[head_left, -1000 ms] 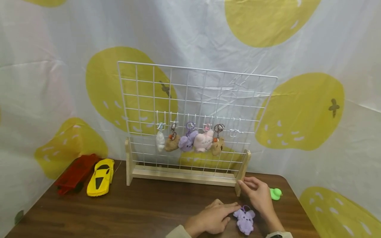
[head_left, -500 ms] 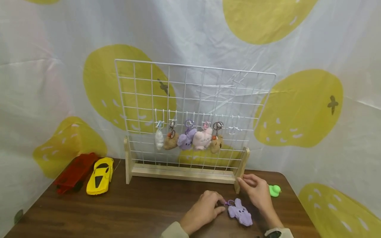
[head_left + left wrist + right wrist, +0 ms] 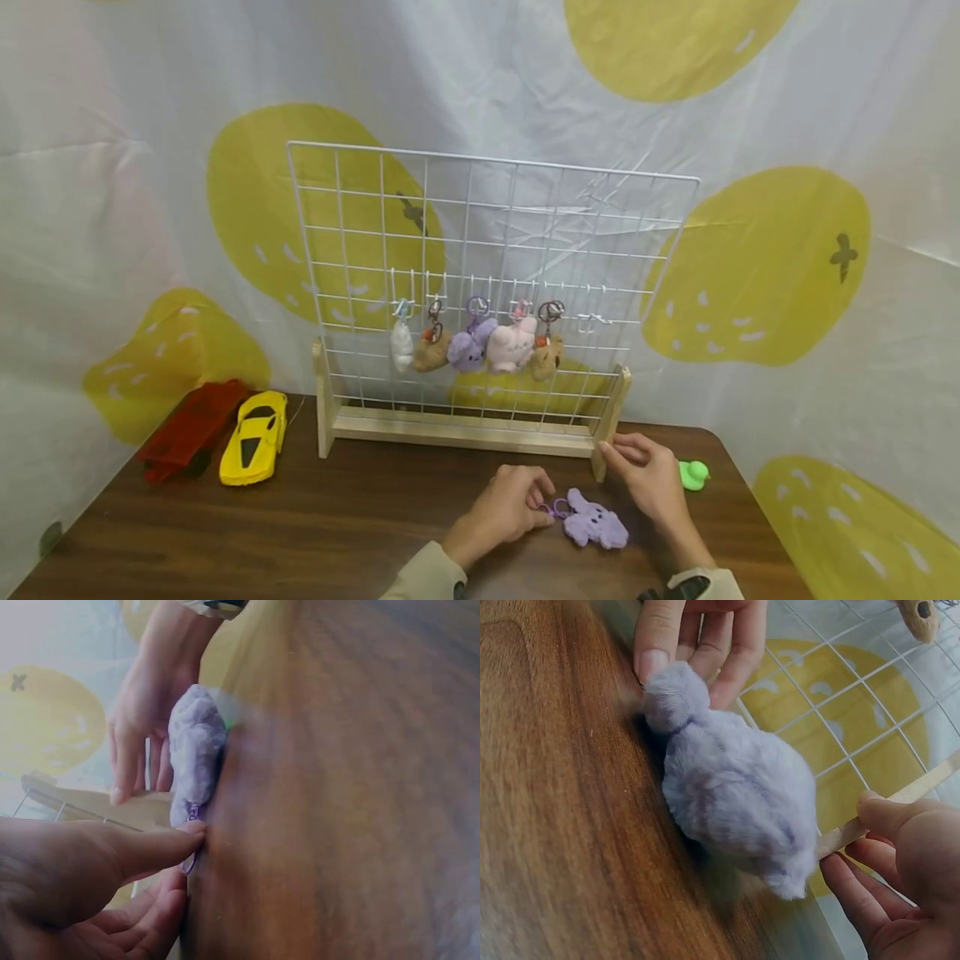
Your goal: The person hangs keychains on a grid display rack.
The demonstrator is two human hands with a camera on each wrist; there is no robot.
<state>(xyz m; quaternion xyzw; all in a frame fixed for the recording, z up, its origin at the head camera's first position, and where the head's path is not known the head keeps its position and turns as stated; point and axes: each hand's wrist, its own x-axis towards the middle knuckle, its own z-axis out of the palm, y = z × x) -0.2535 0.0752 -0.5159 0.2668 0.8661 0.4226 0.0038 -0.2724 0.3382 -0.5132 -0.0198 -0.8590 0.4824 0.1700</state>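
Note:
A purple plush keychain (image 3: 595, 523) lies on the table with its ring pointing left. My left hand (image 3: 510, 504) pinches the purple ring between thumb and fingers; the left wrist view has the thumb (image 3: 161, 851) over it. My right hand (image 3: 651, 483) grips the right wooden upright (image 3: 612, 423) of a white wire grid rack (image 3: 491, 200), thumb on one side and fingers on the other. Several plush keychains, among them a pink one (image 3: 512, 346) and a brown one (image 3: 547, 358), hang in a row on the rack's hooks.
At the rack's far right, a hook (image 3: 592, 321) bears no plush. Behind my right hand sits a green toy duck (image 3: 694, 475). A yellow toy car (image 3: 253, 440) and a red toy vehicle (image 3: 191, 433) stand at the table's left. A lemon-print curtain (image 3: 510, 75) hangs behind.
My left hand has drawn back to the left and now pinches the ring. The purple plush has slid left and turned, its ring swinging leftward. My right hand keeps its grip on the upright.

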